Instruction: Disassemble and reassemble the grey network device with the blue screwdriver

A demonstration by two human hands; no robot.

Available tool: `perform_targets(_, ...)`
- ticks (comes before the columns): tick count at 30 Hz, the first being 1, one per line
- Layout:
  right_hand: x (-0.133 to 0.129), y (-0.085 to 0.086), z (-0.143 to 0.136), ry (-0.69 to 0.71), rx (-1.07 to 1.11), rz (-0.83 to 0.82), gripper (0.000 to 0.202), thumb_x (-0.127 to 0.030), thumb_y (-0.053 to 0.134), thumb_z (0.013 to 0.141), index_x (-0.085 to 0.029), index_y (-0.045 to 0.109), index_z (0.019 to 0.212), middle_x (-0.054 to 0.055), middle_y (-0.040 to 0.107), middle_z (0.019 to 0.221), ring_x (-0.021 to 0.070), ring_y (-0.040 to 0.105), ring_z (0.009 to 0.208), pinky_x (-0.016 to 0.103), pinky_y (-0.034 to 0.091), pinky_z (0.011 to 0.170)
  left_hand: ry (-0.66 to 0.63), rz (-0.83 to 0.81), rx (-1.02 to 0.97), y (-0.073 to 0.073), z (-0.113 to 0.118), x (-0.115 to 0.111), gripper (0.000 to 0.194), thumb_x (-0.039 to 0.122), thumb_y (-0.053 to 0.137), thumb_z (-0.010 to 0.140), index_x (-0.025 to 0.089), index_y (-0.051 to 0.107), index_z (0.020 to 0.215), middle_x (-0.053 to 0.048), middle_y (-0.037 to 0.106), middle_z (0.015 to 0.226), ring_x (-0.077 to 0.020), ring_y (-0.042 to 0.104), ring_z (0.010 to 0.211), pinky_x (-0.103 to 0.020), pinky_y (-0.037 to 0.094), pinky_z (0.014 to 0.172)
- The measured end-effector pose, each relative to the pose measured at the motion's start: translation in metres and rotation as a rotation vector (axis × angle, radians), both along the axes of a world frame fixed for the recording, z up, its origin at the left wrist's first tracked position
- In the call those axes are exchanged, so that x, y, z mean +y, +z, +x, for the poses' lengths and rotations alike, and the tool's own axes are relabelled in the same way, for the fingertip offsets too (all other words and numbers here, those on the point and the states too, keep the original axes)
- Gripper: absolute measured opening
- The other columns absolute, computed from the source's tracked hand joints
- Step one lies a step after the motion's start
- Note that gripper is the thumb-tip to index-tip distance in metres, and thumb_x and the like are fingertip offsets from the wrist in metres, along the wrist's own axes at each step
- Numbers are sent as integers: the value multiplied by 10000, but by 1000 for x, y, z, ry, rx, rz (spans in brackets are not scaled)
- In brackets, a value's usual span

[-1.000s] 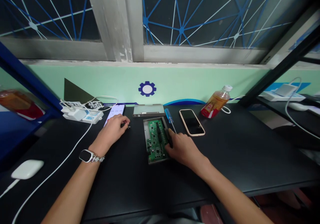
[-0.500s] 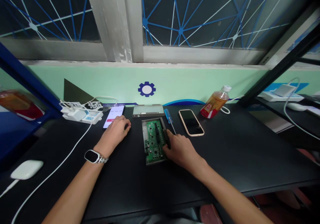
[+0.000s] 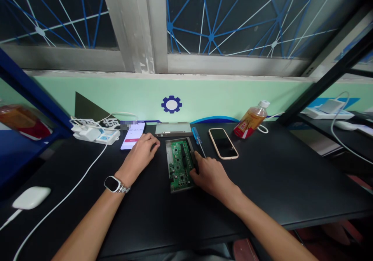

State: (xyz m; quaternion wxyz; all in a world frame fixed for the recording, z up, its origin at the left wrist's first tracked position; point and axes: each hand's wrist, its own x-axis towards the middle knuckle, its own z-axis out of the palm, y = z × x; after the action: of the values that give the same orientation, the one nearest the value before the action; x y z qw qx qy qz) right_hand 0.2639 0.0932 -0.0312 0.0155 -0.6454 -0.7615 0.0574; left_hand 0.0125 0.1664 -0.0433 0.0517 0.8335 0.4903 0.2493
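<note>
A green circuit board [image 3: 178, 163] in a shallow metal tray lies flat on the black desk in front of me. My right hand [image 3: 208, 171] grips its right edge, thumb and index finger closed at the side. Behind that hand, a screwdriver [image 3: 198, 138] with a blue handle points toward my fingers. My left hand [image 3: 145, 152] hovers or rests left of the board, loosely curled, with a gap between thumb and fingers and nothing visible in it. Just beyond it lies a phone [image 3: 132, 134] showing a running timer.
A metal cover plate [image 3: 173, 129] lies against the wall behind the board. To the right are a second phone [image 3: 223, 143] in a pale case and a drink bottle [image 3: 250, 121]. A power strip [image 3: 96, 134] with cables and a white charger case [image 3: 32, 197] are at left.
My left hand has moved right, off the phone's lower part and closer to the board. My right hand stays at the board's edge.
</note>
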Motion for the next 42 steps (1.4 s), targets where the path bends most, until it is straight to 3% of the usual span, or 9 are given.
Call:
perform_targets(6,1,-1,3,14,-13,8,679,-335,513,847,-119,429,1485,155,756,895,326,728,797,340,419,620,-55,1,-23,1,9,-6,198,212,480,991,188,676,977,-72,598,995,-246,576,966,-396,465,876)
perform_targets(12,2,4,7,42,66,53,640,-389,561,853,-180,465,1450,103,747,810,290,710,741,311,375,599,-88,-27,-139,-5,12,-6,167,228,519,982,201,683,961,-59,622,989,-229,585,957,-379,470,859)
perform_targets(17,24,2,28,-151,246,128,326,-439,533,920,-231,607,1162,29,693,710,217,666,679,275,338,582,-102,-166,-392,-9,23,-9,155,253,563,962,202,701,911,-38,658,922,-170,601,780,-306,475,716)
perform_targets(20,42,-6,43,-240,228,86,265,-438,620,862,-207,647,989,56,692,765,217,653,695,278,347,593,-87,-227,-527,-13,31,-10,138,270,609,931,200,719,886,-33,683,877,-166,604,747,-296,471,696)
perform_targets(24,55,-17,50,-183,350,-24,135,-310,662,803,-177,665,778,50,669,715,179,615,643,272,371,593,-41,-316,-695,-21,37,-10,137,308,670,887,199,748,860,-47,723,854,-174,626,741,-284,471,688)
perform_targets(28,59,-17,53,-143,452,-13,107,-230,611,789,-167,647,710,17,633,633,144,574,585,247,372,546,-20,-445,-913,-25,38,-7,129,306,754,813,186,771,856,-58,733,790,-173,635,700,-268,467,665)
perform_targets(30,58,-11,55,-147,597,19,117,-248,612,785,-164,626,705,-6,598,584,127,540,537,233,362,505,-2,-498,-1011,-24,39,-7,141,301,775,792,175,772,855,-57,732,774,-170,640,693,-269,479,681)
perform_targets(35,52,8,47,-77,1295,-29,239,-406,644,844,-201,520,862,-66,571,531,89,412,357,191,312,324,28,-643,-1237,-16,42,-11,203,311,786,795,154,761,920,-61,734,850,-164,656,784,-275,503,763)
perform_targets(42,44,9,14,30,1682,60,330,-459,700,852,-219,496,951,22,729,761,205,714,677,282,583,452,34,-893,-1604,-21,48,-15,195,257,813,791,134,742,925,-63,717,947,-132,659,854,-249,520,819)
